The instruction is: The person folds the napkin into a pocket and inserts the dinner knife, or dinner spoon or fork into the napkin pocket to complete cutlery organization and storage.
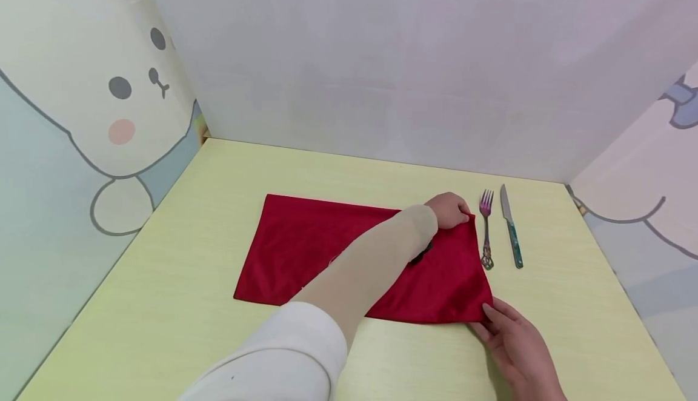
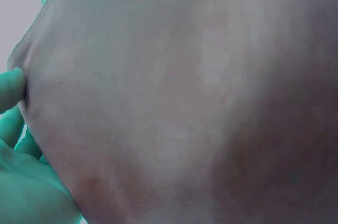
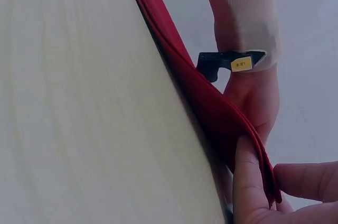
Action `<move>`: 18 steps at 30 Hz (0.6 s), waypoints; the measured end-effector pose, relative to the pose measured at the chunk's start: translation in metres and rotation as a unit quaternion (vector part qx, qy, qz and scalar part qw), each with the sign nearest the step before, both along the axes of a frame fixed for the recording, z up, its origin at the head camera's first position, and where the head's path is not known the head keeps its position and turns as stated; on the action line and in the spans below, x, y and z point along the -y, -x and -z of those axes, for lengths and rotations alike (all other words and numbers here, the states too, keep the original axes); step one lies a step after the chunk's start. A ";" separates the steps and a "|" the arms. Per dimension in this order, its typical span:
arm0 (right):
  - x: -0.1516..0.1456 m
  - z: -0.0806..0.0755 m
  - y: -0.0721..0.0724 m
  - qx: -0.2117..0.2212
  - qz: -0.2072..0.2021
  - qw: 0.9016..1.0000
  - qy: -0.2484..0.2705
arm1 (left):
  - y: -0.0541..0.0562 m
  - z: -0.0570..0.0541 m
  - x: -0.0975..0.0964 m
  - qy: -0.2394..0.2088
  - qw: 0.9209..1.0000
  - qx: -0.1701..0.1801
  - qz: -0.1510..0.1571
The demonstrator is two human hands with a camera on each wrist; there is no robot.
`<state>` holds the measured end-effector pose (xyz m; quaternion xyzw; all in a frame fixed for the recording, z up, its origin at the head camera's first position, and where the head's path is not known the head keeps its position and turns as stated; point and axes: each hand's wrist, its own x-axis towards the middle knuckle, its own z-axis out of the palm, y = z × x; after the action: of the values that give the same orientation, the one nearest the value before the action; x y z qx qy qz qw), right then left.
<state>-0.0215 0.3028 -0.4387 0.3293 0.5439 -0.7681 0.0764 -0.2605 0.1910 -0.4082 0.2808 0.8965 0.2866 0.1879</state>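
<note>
A red cloth (image 1: 305, 243) lies lengthwise across the table, its right end raised a little. At the far right corner, my left hand (image 1: 449, 210) pinches the cloth between thumb and fingers, the left arm crossing over the fabric and hiding part of it. My right hand (image 1: 518, 346) pinches the near right corner, thumb on top and fingers beneath. Layered edges of the cloth (image 3: 216, 113) show in the right wrist view, rising off the tabletop. In the left wrist view the cloth (image 2: 158, 102) fills most of the picture, looking greyish.
A fork (image 1: 486, 231) with a decorated handle lies just right of the cloth. Beside it is a knife (image 1: 513, 237) with a green handle. The pale yellow table (image 1: 163, 304) is bordered by a plain back wall (image 1: 392, 74) and side panels with cartoon figures.
</note>
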 end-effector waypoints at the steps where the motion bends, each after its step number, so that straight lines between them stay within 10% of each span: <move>1: 0.000 0.000 -0.001 0.001 0.003 1.000 0.002 | -0.001 -0.001 0.000 -0.004 1.000 0.003 -0.001; 9: -0.005 -0.003 -0.001 0.008 0.012 1.000 0.015 | 0.009 0.000 -0.008 -0.022 0.999 0.023 0.006; 18: -0.021 -0.016 -0.005 0.005 0.027 0.995 0.093 | 0.004 -0.029 -0.009 -0.055 0.998 0.039 0.003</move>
<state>-0.0168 0.3234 -0.4223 0.3392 0.4604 -0.8156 0.0887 -0.2648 0.2001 -0.3788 0.2822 0.8707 0.3451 0.2077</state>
